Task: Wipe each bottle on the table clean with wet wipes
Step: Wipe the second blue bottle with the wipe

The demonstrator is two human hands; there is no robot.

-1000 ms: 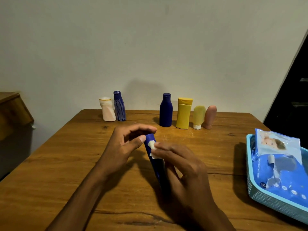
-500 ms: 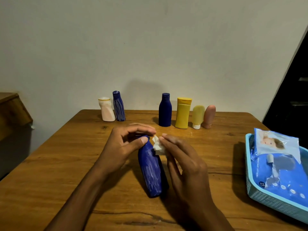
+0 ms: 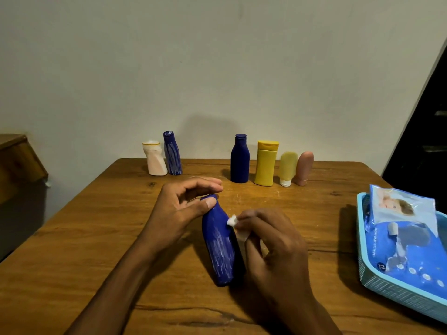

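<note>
My left hand (image 3: pixel 179 213) pinches the cap end of the blue bottle (image 3: pixel 219 243), thumb and fingers curled round it, tilted above the wooden table (image 3: pixel 96 238). My right hand (image 3: pixel 273 247) pinches a wet wipe (image 3: pixel 232 221) against the bottle's shoulder; its lower fingers are, I think, tucked behind. White streaks mark the body.

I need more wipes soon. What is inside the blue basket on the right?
The blue basket holds wet wipe packs, a pale one lying on a darker blue one. Anything beneath them is covered.
</note>
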